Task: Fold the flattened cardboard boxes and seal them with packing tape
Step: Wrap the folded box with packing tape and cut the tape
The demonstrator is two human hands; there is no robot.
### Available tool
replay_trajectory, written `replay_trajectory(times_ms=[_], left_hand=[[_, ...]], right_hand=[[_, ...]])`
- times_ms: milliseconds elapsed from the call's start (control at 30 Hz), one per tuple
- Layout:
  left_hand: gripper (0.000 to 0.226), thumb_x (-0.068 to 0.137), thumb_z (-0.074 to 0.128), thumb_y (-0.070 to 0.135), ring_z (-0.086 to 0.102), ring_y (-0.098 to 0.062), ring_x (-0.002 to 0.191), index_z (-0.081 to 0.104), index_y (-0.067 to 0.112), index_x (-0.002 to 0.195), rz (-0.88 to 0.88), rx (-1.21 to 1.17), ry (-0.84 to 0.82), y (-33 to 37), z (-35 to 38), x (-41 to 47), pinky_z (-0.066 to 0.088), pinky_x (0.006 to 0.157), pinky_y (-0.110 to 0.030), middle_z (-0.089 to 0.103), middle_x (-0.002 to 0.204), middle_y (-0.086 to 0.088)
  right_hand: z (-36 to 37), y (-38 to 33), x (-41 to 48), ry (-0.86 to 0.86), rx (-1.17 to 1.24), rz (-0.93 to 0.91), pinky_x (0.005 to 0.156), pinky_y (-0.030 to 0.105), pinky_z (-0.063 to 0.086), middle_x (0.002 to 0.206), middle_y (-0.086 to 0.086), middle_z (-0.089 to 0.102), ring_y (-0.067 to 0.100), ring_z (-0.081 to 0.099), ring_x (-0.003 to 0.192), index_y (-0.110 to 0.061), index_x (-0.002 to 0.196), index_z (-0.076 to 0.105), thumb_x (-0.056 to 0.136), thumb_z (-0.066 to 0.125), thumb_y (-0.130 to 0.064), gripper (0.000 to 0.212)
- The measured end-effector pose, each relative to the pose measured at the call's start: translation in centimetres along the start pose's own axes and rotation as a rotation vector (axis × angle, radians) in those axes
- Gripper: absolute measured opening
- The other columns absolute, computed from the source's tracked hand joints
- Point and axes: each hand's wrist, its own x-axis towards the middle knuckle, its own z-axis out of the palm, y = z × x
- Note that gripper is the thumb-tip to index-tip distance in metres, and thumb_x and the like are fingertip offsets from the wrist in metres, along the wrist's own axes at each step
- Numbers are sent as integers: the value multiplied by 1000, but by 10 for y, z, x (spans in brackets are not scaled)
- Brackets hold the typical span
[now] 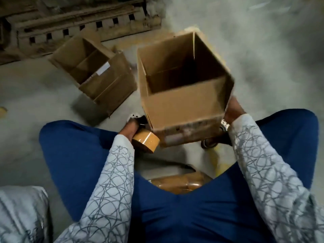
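Observation:
An open-topped cardboard box (182,106) is tilted in front of my knees, its mouth facing up and its inside bare. My right hand (234,111) holds its lower right corner from underneath. My left hand (128,131) grips a brown roll of packing tape (146,140) just left of the box's near bottom edge. The fingers of both hands are partly hidden by the box and the roll.
A second assembled box (94,74) with its flaps open stands on the concrete floor to the left. Stacked flattened cardboard (78,23) lies along the back. More brown tape rolls (182,183) sit between my legs. My knees in blue trousers flank the work spot.

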Motion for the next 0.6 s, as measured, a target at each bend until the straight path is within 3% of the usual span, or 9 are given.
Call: replay_trajectory(times_ms=[67, 133, 167, 233, 333, 400, 467, 500, 600], left_hand=[[27, 101, 48, 32, 61, -33, 97, 61, 11, 112, -1, 58, -34, -18, 7, 18, 50, 93, -44, 66, 108, -17], [35, 101, 51, 34, 57, -29, 112, 55, 12, 128, 7, 131, 1, -35, 10, 37, 43, 107, -45, 61, 124, -11], [32, 101, 51, 32, 56, -26, 109, 54, 13, 127, -5, 124, 8, -42, 9, 46, 44, 104, -41, 58, 123, -7], [15, 102, 49, 23, 57, -22, 98, 57, 15, 111, -24, 158, 5, -54, 7, 62, 47, 93, -35, 55, 117, -7], [26, 101, 48, 21, 54, -29, 118, 57, 11, 123, -22, 179, 25, -67, 3, 76, 41, 98, -38, 57, 124, -12], [30, 102, 47, 23, 53, -31, 118, 54, 9, 126, -11, 160, 33, -56, 5, 58, 39, 103, -41, 58, 127, -15], [20, 101, 51, 25, 58, -30, 105, 56, 9, 113, 8, 96, 57, -44, 2, 45, 44, 96, -42, 63, 116, -16], [18, 99, 56, 25, 60, -28, 97, 57, 10, 110, 27, 26, 74, -40, 0, 41, 47, 89, -39, 65, 111, -16], [32, 95, 65, 32, 65, -25, 87, 63, 8, 114, 96, -136, 101, -32, -6, 41, 50, 69, -32, 70, 107, -13]], right_hand=[[13, 24, -13, 10, -59, 107, 66, 25, 52, 74, 3, 62, 19, 57, 73, -14, 86, 62, 100, 56, -22, 17], [12, 65, -9, 59, -29, 249, 82, 33, 50, 87, 4, 67, 29, 62, 94, -16, 97, 63, 91, 59, -45, 30], [5, 97, 16, 70, -33, 285, 92, 37, 48, 99, 6, 64, 32, 61, 109, -18, 103, 61, 83, 54, -55, 43], [8, 112, 20, 21, -69, 311, 100, 36, 44, 111, 7, 55, 32, 56, 120, -19, 97, 55, 84, 41, -54, 39], [38, 79, -24, 61, -28, 355, 81, 14, 41, 99, 4, 51, 23, 54, 93, -20, 90, 51, 100, 48, -36, 20], [35, 69, -24, 114, -64, 328, 65, 23, 36, 77, 4, 48, 19, 45, 69, -17, 78, 52, 104, 46, -36, 33], [33, 48, -23, 152, -48, 249, 57, 26, 31, 69, 5, 42, 20, 39, 62, -14, 69, 45, 105, 44, -26, 38], [36, 39, -21, 159, -73, 187, 57, 26, 34, 70, 5, 47, 23, 45, 65, -13, 71, 50, 104, 46, -30, 37], [30, 14, -10, 100, -54, 73, 77, 36, 52, 86, -3, 65, 22, 63, 83, -22, 90, 62, 87, 39, -81, 63]])
